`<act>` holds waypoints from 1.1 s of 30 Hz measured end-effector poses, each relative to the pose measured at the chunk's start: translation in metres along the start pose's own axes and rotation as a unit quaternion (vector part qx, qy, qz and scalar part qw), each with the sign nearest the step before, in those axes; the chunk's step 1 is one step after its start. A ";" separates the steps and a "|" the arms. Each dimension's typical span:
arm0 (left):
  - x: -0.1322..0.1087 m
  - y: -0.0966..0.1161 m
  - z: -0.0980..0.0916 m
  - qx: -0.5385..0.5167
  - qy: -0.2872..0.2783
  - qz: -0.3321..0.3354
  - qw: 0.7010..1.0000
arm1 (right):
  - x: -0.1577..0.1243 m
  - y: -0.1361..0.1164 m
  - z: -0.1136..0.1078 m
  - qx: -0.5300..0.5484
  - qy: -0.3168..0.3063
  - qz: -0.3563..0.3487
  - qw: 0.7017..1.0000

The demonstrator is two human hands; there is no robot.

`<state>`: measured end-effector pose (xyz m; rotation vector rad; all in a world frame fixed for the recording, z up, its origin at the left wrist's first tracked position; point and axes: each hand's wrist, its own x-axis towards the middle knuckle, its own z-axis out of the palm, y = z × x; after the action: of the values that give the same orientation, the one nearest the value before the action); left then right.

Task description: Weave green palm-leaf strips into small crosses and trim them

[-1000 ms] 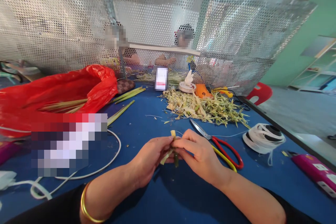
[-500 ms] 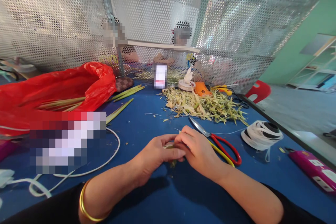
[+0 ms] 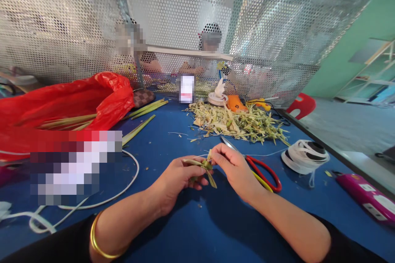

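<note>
Between thumb and fingers, my left hand (image 3: 180, 174) grips a small folded piece of green plant leaf (image 3: 207, 167), with strips sticking out to the left and downward. My right hand (image 3: 233, 168) is closed in a pinch on a short pale leaf strip (image 3: 210, 155) at the top of that piece. Fine white thread shows beside the fingers, though its path is partly hidden. Just behind my right hand lie scissors with red and yellow handles (image 3: 268, 172), their blades partly covered by the hand.
A pile of leaf scraps (image 3: 234, 123) lies at the back. White cord on a spool (image 3: 304, 157) and a magenta packet (image 3: 365, 197) are on the right. A red plastic bag (image 3: 114, 86) with long stalks and a white cable (image 3: 135, 172) occupy the left. A perforated screen (image 3: 182, 12) stands behind.
My hands have moved slightly apart, and the right one has turned. More of the leaf piece shows, with its strips spread out.
</note>
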<state>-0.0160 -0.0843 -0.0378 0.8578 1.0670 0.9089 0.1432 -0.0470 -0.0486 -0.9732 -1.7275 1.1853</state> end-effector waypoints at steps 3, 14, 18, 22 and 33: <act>0.000 0.000 -0.001 -0.005 -0.004 0.000 1.000 | 0.000 0.003 0.001 0.016 -0.004 0.005 1.000; 0.003 0.002 -0.001 0.022 0.116 0.012 0.993 | -0.001 0.002 0.002 0.108 0.003 0.068 0.992; 0.005 0.005 -0.002 0.047 0.160 0.054 0.984 | 0.003 0.006 -0.001 0.144 0.078 0.100 0.981; 0.006 0.005 -0.003 0.082 0.178 0.083 0.977 | 0.006 0.004 -0.004 0.160 0.151 0.109 0.970; 0.005 0.006 -0.004 0.185 0.141 0.091 0.968 | 0.002 0.003 0.000 0.062 -0.057 0.136 0.987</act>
<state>-0.0204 -0.0772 -0.0348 1.1744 1.4529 1.0227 0.1427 -0.0449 -0.0513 -1.1078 -1.6211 1.5317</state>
